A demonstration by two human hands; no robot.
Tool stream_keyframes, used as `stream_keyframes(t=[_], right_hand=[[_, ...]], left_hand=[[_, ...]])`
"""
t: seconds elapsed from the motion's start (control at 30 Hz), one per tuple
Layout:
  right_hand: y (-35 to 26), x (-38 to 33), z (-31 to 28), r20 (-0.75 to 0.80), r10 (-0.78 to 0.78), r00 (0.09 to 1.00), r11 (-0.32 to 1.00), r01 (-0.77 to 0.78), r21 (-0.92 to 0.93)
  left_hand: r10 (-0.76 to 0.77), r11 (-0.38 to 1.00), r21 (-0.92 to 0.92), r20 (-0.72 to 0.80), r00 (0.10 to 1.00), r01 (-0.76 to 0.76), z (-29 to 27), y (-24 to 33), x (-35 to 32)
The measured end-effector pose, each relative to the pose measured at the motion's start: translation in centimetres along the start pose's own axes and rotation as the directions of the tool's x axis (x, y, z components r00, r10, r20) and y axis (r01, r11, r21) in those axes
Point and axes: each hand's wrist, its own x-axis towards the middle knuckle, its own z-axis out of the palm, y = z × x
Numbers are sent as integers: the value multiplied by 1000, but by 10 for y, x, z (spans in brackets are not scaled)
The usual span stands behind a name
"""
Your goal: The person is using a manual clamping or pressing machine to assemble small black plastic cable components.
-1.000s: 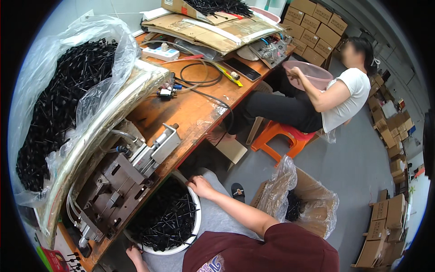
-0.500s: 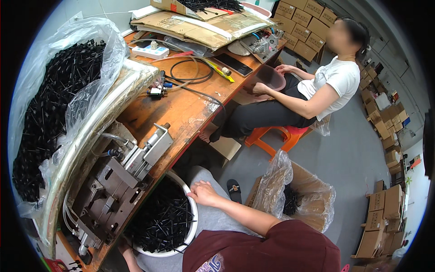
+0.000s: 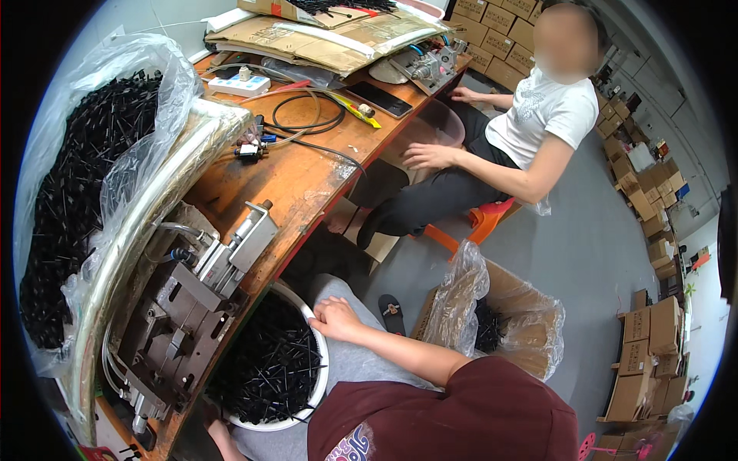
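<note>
A round white bucket [image 3: 324, 374] full of thin black plastic pieces [image 3: 269, 365] stands against my lap, close to the table edge. My right hand [image 3: 336, 318] is closed at the bucket's right rim, its fingers curled there. At the lower left, my left hand [image 3: 213, 421] is beside the bucket's near left side. Its fingers are mostly hidden by the bucket and the shadow under the table. On the table to the left of the bucket sits a metal fixture [image 3: 173, 330] with pneumatic cylinders and hoses.
A plastic-lined container [image 3: 173, 169] heaped with black pieces fills the far left. The wooden table [image 3: 307, 173] carries cables, a phone [image 3: 379, 99] and cardboard. A co-worker [image 3: 538, 123] sits across with a pink basin [image 3: 442, 123]. A lined carton [image 3: 523, 315] stands on the floor right.
The view has shifted slightly. The co-worker leans toward the table, one hand reaching to its edge and the other off the basin. My hands stay at the bucket.
</note>
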Motion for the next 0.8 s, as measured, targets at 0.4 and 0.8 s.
stream_keyframes(t=[0.4,0.8], right_hand=[[9,-3,1,-152,31,988,969,8,248],[-29,-11,-74,-447,-282,849,930,356,89]], left_hand=[[-43,951,-307,-23,999,34,13,8,-33],[-114,993,-33,2,993,114,12,78,-80]])
